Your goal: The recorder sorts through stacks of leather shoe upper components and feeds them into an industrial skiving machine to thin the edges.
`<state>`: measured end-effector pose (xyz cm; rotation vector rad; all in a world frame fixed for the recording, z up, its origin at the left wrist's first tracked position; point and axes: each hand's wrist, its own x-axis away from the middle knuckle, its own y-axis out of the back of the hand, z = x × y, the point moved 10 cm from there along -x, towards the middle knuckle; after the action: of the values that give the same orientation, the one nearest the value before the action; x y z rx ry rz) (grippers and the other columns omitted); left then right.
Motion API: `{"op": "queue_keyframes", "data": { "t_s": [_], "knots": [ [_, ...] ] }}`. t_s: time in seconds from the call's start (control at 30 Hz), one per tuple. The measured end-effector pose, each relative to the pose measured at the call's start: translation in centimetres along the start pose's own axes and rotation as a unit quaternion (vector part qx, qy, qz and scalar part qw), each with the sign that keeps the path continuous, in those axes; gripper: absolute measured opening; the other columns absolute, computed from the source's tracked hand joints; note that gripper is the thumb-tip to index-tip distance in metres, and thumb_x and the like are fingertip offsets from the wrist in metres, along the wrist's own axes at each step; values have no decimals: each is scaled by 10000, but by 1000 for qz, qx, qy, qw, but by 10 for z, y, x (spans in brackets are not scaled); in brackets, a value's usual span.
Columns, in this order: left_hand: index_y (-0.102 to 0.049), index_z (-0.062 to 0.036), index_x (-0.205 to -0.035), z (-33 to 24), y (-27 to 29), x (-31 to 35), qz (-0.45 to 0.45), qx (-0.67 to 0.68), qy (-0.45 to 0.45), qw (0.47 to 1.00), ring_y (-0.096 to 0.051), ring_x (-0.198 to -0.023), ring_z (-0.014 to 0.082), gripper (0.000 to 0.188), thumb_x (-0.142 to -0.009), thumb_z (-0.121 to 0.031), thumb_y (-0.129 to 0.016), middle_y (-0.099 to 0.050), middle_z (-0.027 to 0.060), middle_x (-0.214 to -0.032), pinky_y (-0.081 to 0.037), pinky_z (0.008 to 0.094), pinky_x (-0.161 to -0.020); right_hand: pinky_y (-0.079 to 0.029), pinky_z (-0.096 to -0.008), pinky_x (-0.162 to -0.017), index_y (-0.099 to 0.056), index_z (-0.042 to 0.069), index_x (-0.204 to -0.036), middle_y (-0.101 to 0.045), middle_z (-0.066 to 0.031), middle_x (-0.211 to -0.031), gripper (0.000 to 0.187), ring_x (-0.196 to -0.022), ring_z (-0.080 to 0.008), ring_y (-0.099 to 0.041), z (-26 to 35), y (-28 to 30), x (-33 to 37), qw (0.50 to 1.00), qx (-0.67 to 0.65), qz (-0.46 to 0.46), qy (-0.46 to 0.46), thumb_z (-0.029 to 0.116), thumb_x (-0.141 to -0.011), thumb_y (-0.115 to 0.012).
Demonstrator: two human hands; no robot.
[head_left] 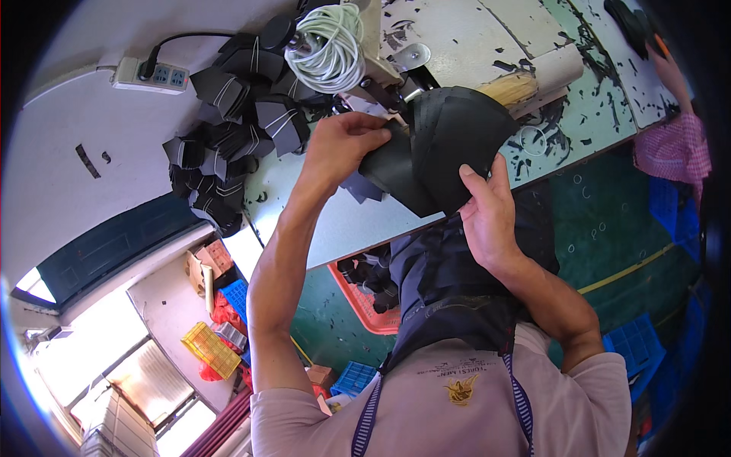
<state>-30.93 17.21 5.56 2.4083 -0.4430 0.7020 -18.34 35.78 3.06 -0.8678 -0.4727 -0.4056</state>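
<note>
Black leather-like pieces (466,141), cut with curved edges, are spread between my hands in front of a machine at the table edge. My left hand (346,145) is closed, thumb and fingers pinching the left, smaller-looking piece (392,171) by its upper edge. The lower right side of the larger piece is gripped by my right hand (489,213), thumb on top and fingers partly hidden beneath. The two pieces overlap in the middle; whether they are joined, I cannot tell. Part of the machine (388,95) is covered by them.
Tied bundles of black pieces (228,137) are heaped at left. A coil of pale cord (327,49) hangs on the machine. Black scraps (586,61) litter the table. At far right is a co-worker's hand (670,76). A red basket (365,308) stands below the table.
</note>
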Motion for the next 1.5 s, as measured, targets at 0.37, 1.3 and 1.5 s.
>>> {"op": "queue_keyframes", "data": {
  "t_s": [0.37, 1.3, 1.5],
  "knots": [
    [-723, -28, -1065, -5, -1, 0, -23, 52, -44, 997, -634, -735, 94, 283, -802, -125, -761, -712, 43, -789, -474, 248, -689, -423, -179, -558, -410, 92, -1329, -568, -26, -1174, 423, -859, -37, -592, 0, -2, 2, 1000, -15, 20, -3, 94, -945, -589],
    [-419, 10, -1459, 65, -91, 221, 161, 137, 234, 949, -481, -1296, 253, 632, -907, -146, -684, -499, 175, -1410, -361, 376, -1105, -430, -387, -993, -477, 22, -1307, -567, -183, -1235, 453, -1167, -289, -559, -34, 21, 114, 828, 390, 389, -104, 108, -889, -630],
    [-674, 33, -1188, 42, -23, 67, -33, 21, -57, 998, -635, -952, 166, 373, -933, -239, -672, -702, 101, -1033, -506, 295, -868, -508, -282, -839, -583, 40, -1167, -633, -46, -1037, 297, -934, -127, -606, -18, 4, 10, 915, 349, 178, -99, 121, -906, -699]
  ]
}}
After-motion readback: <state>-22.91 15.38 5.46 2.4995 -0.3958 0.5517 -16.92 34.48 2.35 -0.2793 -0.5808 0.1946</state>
